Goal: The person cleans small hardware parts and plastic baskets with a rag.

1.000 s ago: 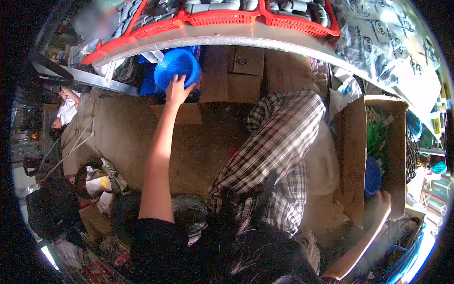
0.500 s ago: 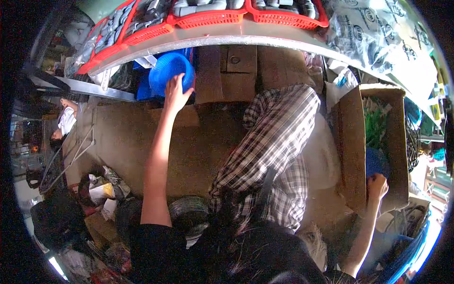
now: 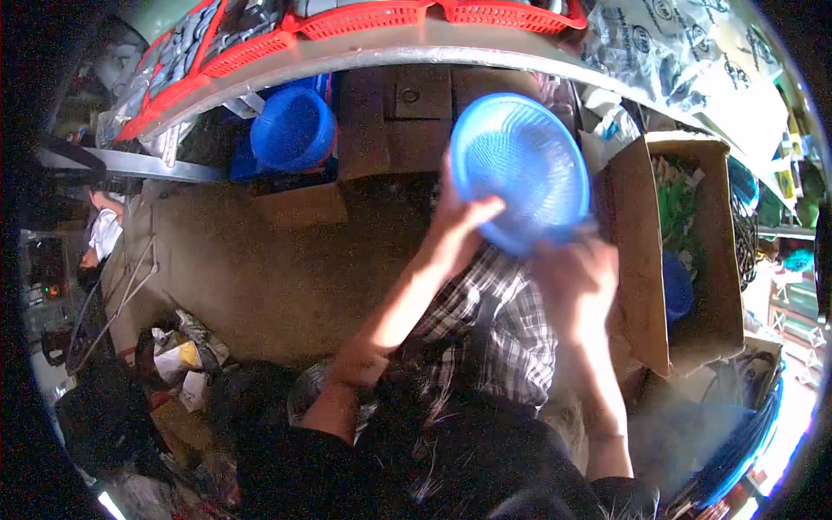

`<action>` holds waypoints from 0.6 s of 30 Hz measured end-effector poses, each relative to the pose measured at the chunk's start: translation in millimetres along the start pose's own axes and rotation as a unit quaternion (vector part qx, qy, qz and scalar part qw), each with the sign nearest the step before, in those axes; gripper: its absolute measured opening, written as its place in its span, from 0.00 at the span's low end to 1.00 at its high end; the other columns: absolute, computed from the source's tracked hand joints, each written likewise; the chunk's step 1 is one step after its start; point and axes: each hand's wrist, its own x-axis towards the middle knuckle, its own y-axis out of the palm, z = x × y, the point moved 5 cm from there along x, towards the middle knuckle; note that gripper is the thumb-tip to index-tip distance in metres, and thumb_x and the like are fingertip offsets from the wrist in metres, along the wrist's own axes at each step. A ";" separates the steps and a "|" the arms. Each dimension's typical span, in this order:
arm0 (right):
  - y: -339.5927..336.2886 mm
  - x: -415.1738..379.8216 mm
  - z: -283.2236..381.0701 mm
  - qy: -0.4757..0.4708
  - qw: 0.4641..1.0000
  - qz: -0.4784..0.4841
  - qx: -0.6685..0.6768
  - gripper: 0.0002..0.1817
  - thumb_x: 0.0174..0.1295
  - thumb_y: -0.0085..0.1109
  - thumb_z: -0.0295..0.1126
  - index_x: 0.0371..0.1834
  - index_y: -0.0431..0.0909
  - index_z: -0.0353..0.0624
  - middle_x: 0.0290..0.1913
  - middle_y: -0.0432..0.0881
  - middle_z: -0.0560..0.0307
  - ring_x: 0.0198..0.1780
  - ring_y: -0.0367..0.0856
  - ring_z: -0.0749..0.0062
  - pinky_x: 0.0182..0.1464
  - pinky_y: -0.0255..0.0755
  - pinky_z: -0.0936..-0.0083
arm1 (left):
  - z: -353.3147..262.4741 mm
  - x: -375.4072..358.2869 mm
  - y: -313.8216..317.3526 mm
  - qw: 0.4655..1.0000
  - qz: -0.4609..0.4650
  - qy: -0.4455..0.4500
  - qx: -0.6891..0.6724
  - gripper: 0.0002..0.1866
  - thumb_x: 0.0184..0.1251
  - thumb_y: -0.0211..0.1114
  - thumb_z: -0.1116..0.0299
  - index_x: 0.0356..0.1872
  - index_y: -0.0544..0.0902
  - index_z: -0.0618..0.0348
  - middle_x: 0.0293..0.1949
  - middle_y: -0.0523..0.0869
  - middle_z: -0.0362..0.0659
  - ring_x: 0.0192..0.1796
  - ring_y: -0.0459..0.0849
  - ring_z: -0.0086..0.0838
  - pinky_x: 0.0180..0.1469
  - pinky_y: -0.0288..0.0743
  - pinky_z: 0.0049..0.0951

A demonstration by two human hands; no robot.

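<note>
A round blue plastic basket (image 3: pixel 520 165) is held up over my lap, its open top facing me. My left hand (image 3: pixel 455 225) grips its left edge, with the thumb over the rim. My right hand (image 3: pixel 576 277) is at its lower right edge, blurred by motion, so its fingers cannot be made out. Further left, another blue basket (image 3: pixel 293 128) sits on a blue container below the table edge. To the right stands an open cardboard box (image 3: pixel 637 251) with green material and a blue item (image 3: pixel 677 286) inside.
Red trays (image 3: pixel 364 19) of grey parts line the table (image 3: pixel 390 59) in front. Printed plastic bags (image 3: pixel 659 43) lie at its right. A metal bar (image 3: pixel 160 165) is at the left. A person (image 3: pixel 104 232) shows at the far left. Bundled blue strands (image 3: pixel 745 459) lie lower right.
My left hand has left the blue stack and moved right, onto a blue basket now over my lap. My right hand has come out of the cardboard box to that basket. The view has shifted slightly.
</note>
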 end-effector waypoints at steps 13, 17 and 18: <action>8.4 59.9 -25.9 0.189 0.880 -0.170 0.401 0.20 0.49 0.59 0.38 0.43 0.71 0.39 0.40 0.73 0.50 0.43 0.71 0.63 0.51 0.64 0.69 | -32.6 -33.2 -30.4 0.959 -0.125 0.180 0.177 0.28 0.61 0.52 0.63 0.61 0.59 0.62 0.57 0.66 0.47 0.58 0.64 0.30 0.61 0.54 0.32; 62.3 28.6 26.9 0.126 0.984 0.012 0.128 0.26 0.42 0.60 0.30 0.48 0.67 0.39 0.43 0.66 0.42 0.47 0.67 0.46 0.51 0.63 0.59 | -26.5 -34.8 -15.9 0.944 -0.147 0.218 0.198 0.26 0.65 0.51 0.57 0.57 0.64 0.66 0.53 0.70 0.47 0.55 0.67 0.30 0.59 0.57 0.32; 68.9 23.2 31.3 0.173 0.961 0.019 0.212 0.26 0.43 0.59 0.29 0.49 0.66 0.39 0.44 0.65 0.41 0.48 0.66 0.44 0.51 0.63 0.58 | -26.9 -32.0 -14.1 0.950 -0.132 0.206 0.196 0.25 0.66 0.51 0.58 0.57 0.65 0.67 0.52 0.70 0.48 0.55 0.68 0.30 0.59 0.58 0.32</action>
